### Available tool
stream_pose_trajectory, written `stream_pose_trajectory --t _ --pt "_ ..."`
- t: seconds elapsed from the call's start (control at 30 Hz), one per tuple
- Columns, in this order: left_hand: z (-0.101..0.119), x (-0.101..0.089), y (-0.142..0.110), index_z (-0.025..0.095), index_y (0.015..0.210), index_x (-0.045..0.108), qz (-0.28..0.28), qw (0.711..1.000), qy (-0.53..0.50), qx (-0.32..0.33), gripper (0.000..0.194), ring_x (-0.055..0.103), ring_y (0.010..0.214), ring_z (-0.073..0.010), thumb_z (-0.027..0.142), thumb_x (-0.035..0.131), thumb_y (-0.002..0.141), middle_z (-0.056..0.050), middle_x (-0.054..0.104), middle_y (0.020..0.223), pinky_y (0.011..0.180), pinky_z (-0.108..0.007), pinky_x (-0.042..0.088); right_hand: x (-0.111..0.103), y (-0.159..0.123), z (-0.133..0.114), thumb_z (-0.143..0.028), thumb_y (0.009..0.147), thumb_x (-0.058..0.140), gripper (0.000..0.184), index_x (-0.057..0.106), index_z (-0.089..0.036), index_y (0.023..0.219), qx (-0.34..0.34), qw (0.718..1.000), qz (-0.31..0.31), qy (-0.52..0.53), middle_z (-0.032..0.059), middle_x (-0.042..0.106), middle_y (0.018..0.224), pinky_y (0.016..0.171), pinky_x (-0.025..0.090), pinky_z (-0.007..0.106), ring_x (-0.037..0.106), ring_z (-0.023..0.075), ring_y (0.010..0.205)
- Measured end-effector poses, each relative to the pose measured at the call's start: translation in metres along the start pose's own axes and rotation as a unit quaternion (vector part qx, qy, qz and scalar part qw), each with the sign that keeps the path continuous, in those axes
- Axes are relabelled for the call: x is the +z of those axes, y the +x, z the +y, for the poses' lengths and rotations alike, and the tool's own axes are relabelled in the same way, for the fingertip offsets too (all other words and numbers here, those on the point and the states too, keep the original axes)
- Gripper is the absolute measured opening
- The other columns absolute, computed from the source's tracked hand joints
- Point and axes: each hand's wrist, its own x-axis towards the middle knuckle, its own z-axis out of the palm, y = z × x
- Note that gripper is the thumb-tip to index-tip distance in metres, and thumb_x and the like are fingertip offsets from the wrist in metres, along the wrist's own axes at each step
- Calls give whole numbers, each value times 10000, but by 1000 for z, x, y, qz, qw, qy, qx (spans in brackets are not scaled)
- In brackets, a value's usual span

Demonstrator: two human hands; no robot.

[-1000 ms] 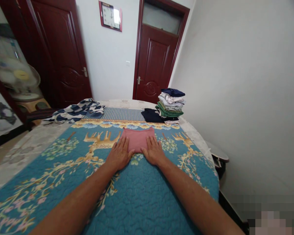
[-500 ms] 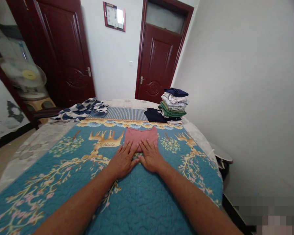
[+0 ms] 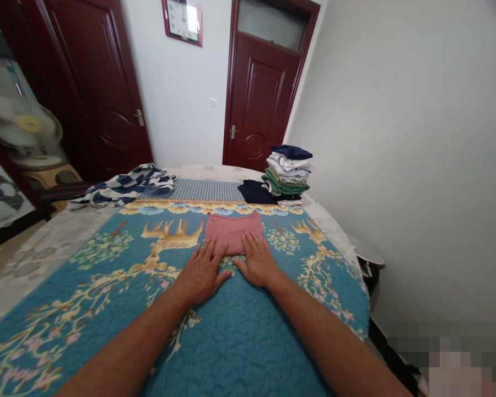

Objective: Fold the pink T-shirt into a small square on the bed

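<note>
A folded pink garment [image 3: 232, 231] lies flat on a blue quilt [image 3: 107, 286] with gold deer and flowers. My left hand [image 3: 201, 272] rests palm down at the garment's near left corner, fingers stretched out, its fingertips just on the cloth. My right hand [image 3: 256, 261] lies flat on the garment's near right edge, fingers spread. Neither hand grips anything.
A stack of folded clothes [image 3: 288, 171] stands at the far right of the bed beside a dark folded garment [image 3: 256, 193]. A crumpled blue-and-white checked cloth [image 3: 126, 184] lies at the far left. A fan [image 3: 22, 129], two dark red doors and a white wall at the right surround the bed.
Both hands have slid back toward me along the pink garment's near edge and stay flat on it. The camera has shifted slightly.
</note>
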Motion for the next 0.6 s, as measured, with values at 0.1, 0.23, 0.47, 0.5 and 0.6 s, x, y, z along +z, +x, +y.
stream_pose_trajectory --t 0.1,0.23,0.47,0.5,0.6 --pt "-1 1 -4 142 1638 389 10 1000 11 -4 856 245 1608 -407 684 468 979 -241 316 1713 1269 -589 271 -1 -2 1 -591 1008 527 847 281 -147 1687 12 1000 4 -5 128 172 1762 1310 52 606 131 365 1636" --pt "-5 3 -7 125 1628 388 34 999 13 10 864 256 1605 -403 683 477 974 -251 337 1701 1268 -581 283 -2 -6 6 -603 1017 491 848 269 -134 1688 31 999 -4 -16 135 169 1760 1304 40 614 114 356 1640" --pt "-6 5 -7 63 1593 416 32 999 7 -18 924 309 1580 -424 691 529 925 -278 352 1685 1277 -547 287 -2 -11 17 -640 1003 493 886 287 -106 1679 93 995 -5 -19 178 167 1753 1279 40 666 147 416 1623" --pt "-5 4 -6 43 1586 420 30 999 7 -26 940 320 1574 -430 694 535 918 -291 354 1679 1279 -544 285 -2 -11 18 -648 999 496 890 294 -109 1677 100 995 -4 -19 182 179 1751 1278 47 665 157 420 1621" --pt "-3 1 -5 -25 1559 433 25 997 34 -63 966 363 1548 -448 692 520 918 -331 395 1639 1274 -549 281 -1 -7 22 -662 1002 480 881 343 -84 1653 137 990 17 -28 233 265 1720 1282 82 635 202 416 1610"
